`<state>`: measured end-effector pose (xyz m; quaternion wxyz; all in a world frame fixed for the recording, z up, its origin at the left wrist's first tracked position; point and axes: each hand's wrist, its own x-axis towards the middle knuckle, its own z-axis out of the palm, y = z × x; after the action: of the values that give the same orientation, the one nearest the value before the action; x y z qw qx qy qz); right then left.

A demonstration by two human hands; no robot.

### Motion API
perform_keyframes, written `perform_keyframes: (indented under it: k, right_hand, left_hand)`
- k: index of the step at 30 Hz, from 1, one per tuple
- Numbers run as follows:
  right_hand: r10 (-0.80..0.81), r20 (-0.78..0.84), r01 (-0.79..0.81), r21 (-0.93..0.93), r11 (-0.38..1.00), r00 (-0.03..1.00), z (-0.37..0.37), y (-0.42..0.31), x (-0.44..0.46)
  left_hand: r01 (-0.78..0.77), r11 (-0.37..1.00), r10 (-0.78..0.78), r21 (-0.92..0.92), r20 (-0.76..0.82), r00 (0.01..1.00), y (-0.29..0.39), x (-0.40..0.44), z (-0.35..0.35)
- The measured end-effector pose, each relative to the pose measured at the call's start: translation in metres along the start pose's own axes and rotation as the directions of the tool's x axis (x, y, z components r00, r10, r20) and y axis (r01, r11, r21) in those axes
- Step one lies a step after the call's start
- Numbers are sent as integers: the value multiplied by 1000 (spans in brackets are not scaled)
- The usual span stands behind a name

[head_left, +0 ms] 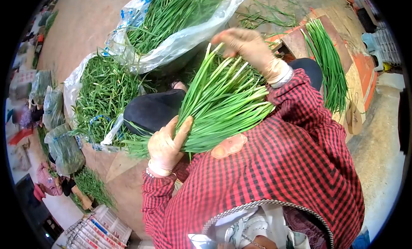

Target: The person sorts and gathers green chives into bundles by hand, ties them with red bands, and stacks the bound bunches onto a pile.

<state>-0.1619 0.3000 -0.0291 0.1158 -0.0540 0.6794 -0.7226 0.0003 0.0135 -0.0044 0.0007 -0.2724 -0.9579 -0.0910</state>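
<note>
A spread bunch of long green stalks with pale ends (227,107) lies across my lap. My left hand (166,145), in a thin pale glove, is wrapped round the leafy lower part of it. Above the pale ends is my right hand (246,49), also gloved, with its fingers bent and the fingertips close to the stalk tips. Whether those fingertips pinch a stalk is too blurred to tell. To the right, a neat bundle of similar stalks (328,64) rests on a board (296,40).
An open plastic bag (189,42) of long greens stands ahead. A second bag with loose trimmings (105,86) is at the left. Filled bags (64,150), crates (98,232) and a person (49,178) are farther left. Scraps (270,17) lie on the floor.
</note>
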Motion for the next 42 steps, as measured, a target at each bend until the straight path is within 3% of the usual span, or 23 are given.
perform_keyframes:
  k: [2, 4, 6, 8, 12, 16, 17, 18, 20, 22, 24, 26, 28, 29, 30, 31, 32, 33, 34, 35, 37, 40, 42]
  right_hand:
    - [-46, -191, 34, -70, 997, 980, -36, 6, 14]
    - [43, -245, -146, -424, 894, 969, -68, 3, 15]
    - [55, -132, -117, -526, 842, 990, -59, -2, -7]
    - [88, 289, 200, -822, 534, 953, -21, -13, -28]
    - [340, 374, 302, -921, 246, 863, 34, -8, -34]
    - [-65, 568, 514, -683, 519, 820, 24, 17, -29]
    - [278, 528, 117, -596, 794, 802, 14, -3, -29]
    - [326, 576, -99, -389, 916, 749, 2, -5, -28]
    - [388, 533, -279, -276, 920, 752, -19, -29, -31]
    - [344, 335, -287, -209, 935, 877, -41, -48, -37]
    - [244, 131, -252, 47, 967, 961, -64, -55, -45]
    - [-7, 72, -13, 271, 963, 997, -96, -41, -41]
    - [-30, 114, 9, 180, 984, 993, -118, -26, -35]
    - [60, 136, -32, -199, 979, 989, -115, -16, -33]
    - [147, 120, -58, -549, 834, 982, -107, -5, -33]
    - [162, 78, -27, -825, 564, 984, -103, 23, -41]
    - [171, 95, 32, -939, 344, 981, -105, 43, -47]
    - [84, 133, 88, -909, 408, 988, -105, 68, -50]
    - [156, 180, 44, -779, 625, 971, -90, 59, -48]
    - [360, 195, -182, -594, 784, 912, -76, 48, -50]
    - [384, 394, -104, -572, 814, 835, -54, 42, -53]
    - [525, 499, -66, -679, 731, 690, -40, 45, -60]
    - [389, 472, -44, -590, 806, 791, -41, 39, -57]
  left_hand:
    - [6, 1000, -7, -9, -26, 1000, 1, -2, -1]
    - [46, 999, -46, -14, -18, 999, -2, -8, 2]
    - [81, 996, -82, -21, -11, 997, -3, -7, 4]
    - [96, 995, -95, 36, -4, 995, -3, 0, 4]
    - [70, 997, -72, 32, 81, 994, 1, 11, 3]
    - [94, 995, -97, 28, 135, 986, -3, 7, -7]
    - [99, 995, -102, 30, 137, 985, -6, 4, -7]
    - [120, 992, -122, 24, 124, 985, -9, 0, -5]
    - [138, 990, -139, 16, 105, 985, -12, -3, 0]
    - [236, 958, -236, -162, 19, 971, -14, -4, 4]
    - [267, 936, -273, -231, 3, 962, -15, -5, 8]
    - [372, 799, -431, -472, -19, 902, -16, -5, 14]
    - [365, 569, -466, -737, 76, 881, -22, 0, 17]
    - [369, 572, -453, -732, 92, 887, -25, 1, 15]
    - [375, 577, -445, -726, 106, 889, -29, 2, 12]
    - [451, 366, -470, -814, 256, 844, -28, 4, 10]
    - [444, 212, -445, -871, 318, 837, -28, 6, 9]
    - [443, 71, -453, -894, 367, 813, -25, 9, 7]
    - [434, -74, -448, -898, 419, 790, -20, 13, 5]
    - [435, -195, -445, -879, 474, 759, -16, 17, 4]
    - [383, -303, -425, -873, 484, 765, -6, 24, 3]
    - [338, -353, -409, -872, 469, 783, 8, 36, 3]
    - [323, -401, -360, -857, 472, 805, 11, 37, 8]
